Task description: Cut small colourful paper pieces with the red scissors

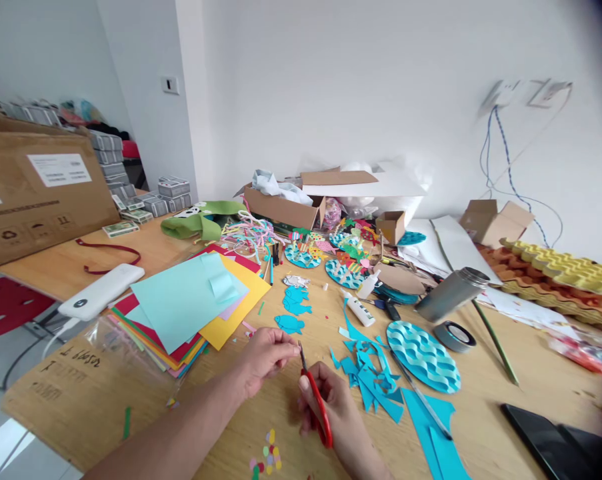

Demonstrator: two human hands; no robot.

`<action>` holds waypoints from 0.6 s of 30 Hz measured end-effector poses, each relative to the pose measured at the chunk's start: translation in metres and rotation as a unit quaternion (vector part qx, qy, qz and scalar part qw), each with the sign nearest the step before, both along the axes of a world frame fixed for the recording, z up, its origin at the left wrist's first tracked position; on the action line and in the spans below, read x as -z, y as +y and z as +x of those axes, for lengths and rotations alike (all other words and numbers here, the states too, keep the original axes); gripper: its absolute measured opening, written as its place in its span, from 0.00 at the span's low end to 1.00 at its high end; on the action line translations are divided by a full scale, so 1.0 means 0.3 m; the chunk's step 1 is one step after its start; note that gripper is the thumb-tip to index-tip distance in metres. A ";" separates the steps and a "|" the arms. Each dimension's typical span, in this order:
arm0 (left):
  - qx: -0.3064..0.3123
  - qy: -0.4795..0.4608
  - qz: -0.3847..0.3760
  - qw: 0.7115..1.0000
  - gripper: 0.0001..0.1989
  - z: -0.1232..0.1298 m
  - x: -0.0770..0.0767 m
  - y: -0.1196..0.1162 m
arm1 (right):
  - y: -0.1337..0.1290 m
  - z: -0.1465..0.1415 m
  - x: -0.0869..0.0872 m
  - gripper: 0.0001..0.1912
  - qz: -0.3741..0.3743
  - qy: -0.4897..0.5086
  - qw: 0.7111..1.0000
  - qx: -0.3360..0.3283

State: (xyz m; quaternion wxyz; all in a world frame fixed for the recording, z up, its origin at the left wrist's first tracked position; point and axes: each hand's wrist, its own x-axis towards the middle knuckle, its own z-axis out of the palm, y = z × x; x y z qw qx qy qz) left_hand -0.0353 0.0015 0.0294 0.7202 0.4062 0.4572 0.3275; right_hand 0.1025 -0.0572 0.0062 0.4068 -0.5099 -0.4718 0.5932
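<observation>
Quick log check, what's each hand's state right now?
Left hand: fingers pinched near the tip of the red-handled scissors; can't tell if holding anything.
Right hand: closed, holding the scissors.

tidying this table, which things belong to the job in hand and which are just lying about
Seems part of the job:
- red scissors, in right hand
- blue paper scraps
- blue fish cutouts
- coloured paper stack

Likely just lying about:
- power bank
- metal flask
- large cardboard box
</observation>
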 end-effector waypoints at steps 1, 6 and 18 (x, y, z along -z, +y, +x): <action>0.000 0.002 -0.001 1.000 0.09 0.000 -0.001 0.000 | 0.000 0.000 0.000 0.19 0.002 0.001 1.000 -0.002; -0.001 0.004 -0.002 1.000 0.09 0.000 -0.003 -0.002 | -0.004 0.002 0.002 0.20 0.004 -0.002 1.000 0.002; -0.004 0.004 -0.009 1.000 0.11 -0.001 -0.006 -0.003 | -0.001 -0.001 -0.007 0.21 0.001 -0.019 1.000 0.011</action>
